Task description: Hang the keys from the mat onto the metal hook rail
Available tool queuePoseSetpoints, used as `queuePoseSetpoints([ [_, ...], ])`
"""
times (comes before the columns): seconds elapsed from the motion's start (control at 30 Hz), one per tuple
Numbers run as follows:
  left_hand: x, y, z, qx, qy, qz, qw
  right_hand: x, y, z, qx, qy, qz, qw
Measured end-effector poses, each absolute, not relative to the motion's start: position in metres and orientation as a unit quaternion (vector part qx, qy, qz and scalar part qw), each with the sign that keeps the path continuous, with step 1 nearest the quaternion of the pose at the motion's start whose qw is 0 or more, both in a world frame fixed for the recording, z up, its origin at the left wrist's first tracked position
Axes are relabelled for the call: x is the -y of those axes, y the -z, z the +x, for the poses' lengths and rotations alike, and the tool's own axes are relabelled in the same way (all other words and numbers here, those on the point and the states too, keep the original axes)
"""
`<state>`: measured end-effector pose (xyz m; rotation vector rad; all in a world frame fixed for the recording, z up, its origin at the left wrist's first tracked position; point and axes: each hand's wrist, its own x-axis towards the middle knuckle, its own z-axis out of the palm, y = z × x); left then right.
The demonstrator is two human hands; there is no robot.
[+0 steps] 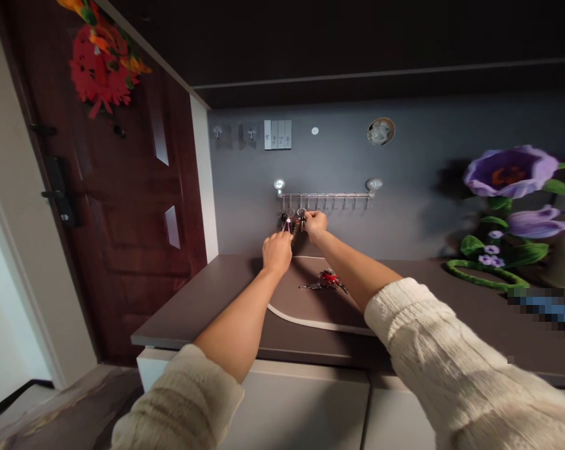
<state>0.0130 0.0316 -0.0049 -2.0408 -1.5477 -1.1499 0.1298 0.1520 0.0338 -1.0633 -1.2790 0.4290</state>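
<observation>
A metal hook rail [327, 195] with a row of small hooks runs along the grey wall. Bunches of keys [285, 220] hang from its left end. My right hand [316, 224] pinches a key ring [302, 213] just under the hooks; whether the ring sits on a hook is too small to tell. Just below and left, my left hand [277, 251] has its fingers closed around the lower part of the hanging keys, hiding most of what it grips. Another bunch of keys with a red piece [328, 279] lies on the mat [292, 306] beneath my right forearm.
The dark countertop [184, 306] carries the mat, and knitted purple flowers [510, 172] stand at the right. A dark cabinet [357, 44] overhangs the space. To the left is a red-brown door [137, 231]. Clear hooks [251, 135] and a switch panel [277, 135] are on the wall.
</observation>
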Motion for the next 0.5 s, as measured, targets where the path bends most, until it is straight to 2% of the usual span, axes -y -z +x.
queuePoseSetpoints([
  [0.1,-0.032,0.006,0.013,0.541,0.396,-0.720,0.178,-0.145,-0.034,0.132,0.526,-0.196,-0.497,0.661],
  [0.37,-0.021,0.002,0.016,0.530,0.381,-0.738,0.170,-0.114,-0.041,0.146,0.584,-0.239,-0.490,0.602],
  [0.5,-0.017,0.002,0.017,0.497,0.386,-0.763,0.147,-0.090,-0.048,0.154,0.590,-0.267,-0.470,0.599],
])
